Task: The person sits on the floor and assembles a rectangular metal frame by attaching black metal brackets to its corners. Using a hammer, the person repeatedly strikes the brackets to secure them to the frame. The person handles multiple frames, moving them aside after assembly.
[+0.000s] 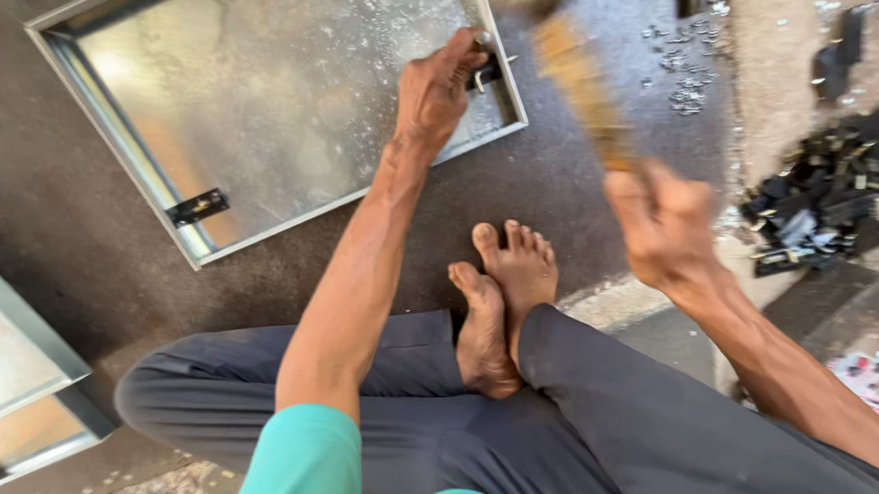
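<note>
Crossed legs in grey trousers [590, 431] fill the near edge, bare feet [501, 299] stacked at centre on the dark floor [65, 221]. Teal sleeve [307, 459] at bottom.

Far left: corner of a second metal tray [9, 376], partly out of view.

Upper left: metal tray [259, 91], shallow, rectangular, flat on the floor, inner face up; surface shiny, mottled, raised rim all round. Black latch [199, 207] on its near-left rim.

Left hand [435, 89]: grip closed on a small black fitting [487, 73] at the tray's right rim, fingers pressing it to the rim. Fitting mostly hidden by the fingers.

Right hand [663, 222]: grip clamped on the wooden handle of a hammer [585, 85], raised above the floor, well apart from the tray. Hammer motion-blurred; head at top edge, indistinct.

Upper right: loose small metal bits [685, 65] scattered on the floor. Far right: pile of black fittings [832, 195].
</note>
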